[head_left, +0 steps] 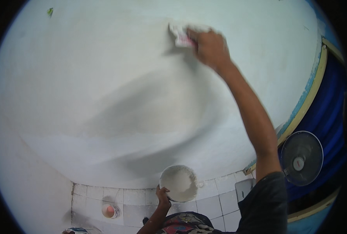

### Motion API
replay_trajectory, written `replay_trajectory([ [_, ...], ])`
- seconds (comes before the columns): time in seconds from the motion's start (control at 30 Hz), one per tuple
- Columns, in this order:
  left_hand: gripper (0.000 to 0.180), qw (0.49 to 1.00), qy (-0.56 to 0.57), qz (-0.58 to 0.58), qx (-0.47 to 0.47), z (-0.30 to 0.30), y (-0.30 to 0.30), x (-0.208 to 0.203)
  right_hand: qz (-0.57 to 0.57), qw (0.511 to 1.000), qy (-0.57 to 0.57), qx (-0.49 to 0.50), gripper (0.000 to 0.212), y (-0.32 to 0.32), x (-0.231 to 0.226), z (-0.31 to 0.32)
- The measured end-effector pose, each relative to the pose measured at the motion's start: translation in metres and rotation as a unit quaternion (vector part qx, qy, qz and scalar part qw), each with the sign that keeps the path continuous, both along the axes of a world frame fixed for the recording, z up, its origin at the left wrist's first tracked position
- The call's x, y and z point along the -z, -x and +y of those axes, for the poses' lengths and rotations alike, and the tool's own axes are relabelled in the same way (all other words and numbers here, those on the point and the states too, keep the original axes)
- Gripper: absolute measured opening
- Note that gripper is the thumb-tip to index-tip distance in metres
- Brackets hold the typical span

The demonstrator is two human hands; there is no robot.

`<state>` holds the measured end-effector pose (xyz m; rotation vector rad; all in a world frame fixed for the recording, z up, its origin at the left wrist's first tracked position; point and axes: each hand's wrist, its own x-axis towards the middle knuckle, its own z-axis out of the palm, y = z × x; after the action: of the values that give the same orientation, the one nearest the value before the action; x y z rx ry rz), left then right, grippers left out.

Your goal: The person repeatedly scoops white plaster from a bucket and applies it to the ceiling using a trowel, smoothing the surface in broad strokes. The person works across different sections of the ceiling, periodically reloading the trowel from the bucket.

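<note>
My right hand (213,47) is raised high at the upper middle, fingers closed round a flat scraper (179,37) smeared with white and marked with some pink. The scraper's edge is at or against the pale wall (103,70), and motion blurs it a little. Low in the view, my left hand (163,196) grips the left side of a round bowl (196,186). White paste (178,182) lies inside that bowl, and its rim is crusted with the same stuff.
A fan (302,158) stands at the right before a dark blue curtain (323,105) in a yellowish frame (314,99). On the white tiled floor (208,202) sits a small tub (110,211) with something pinkish inside. A bag-like item (77,230) lies at the lower left.
</note>
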<state>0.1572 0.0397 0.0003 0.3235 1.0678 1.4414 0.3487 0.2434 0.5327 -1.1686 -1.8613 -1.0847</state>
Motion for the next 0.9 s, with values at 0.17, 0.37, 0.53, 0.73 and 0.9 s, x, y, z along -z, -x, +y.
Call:
replay_trajectory([
  [0.17, 0.041, 0.999, 0.006, 0.031, -0.010, -0.002, -0.005, -0.012, 0.012, 0.975, 0.216, -0.052, 0.051, -0.003, 0.186, -0.020],
  [0.37, 0.040, 0.999, 0.008, 0.033, 0.002, -0.005, -0.003, -0.023, -0.039, 0.976, 0.194, -0.086, 0.055, -0.016, 0.306, -0.028],
  [0.53, 0.040, 0.999, 0.013, 0.033, -0.027, -0.010, 0.002, -0.025, 0.041, 0.951, 0.306, -0.033, 0.042, -0.003, 0.150, -0.032],
  [0.73, 0.046, 1.000, 0.001, 0.017, -0.006, -0.014, 0.002, -0.019, 0.073, 0.996, -0.015, -0.044, 0.042, -0.002, 0.006, -0.007],
  [0.9, 0.062, 0.998, 0.020, 0.020, -0.054, -0.011, 0.007, -0.029, 0.050, 0.996, 0.050, -0.052, 0.056, 0.008, 0.166, 0.012],
])
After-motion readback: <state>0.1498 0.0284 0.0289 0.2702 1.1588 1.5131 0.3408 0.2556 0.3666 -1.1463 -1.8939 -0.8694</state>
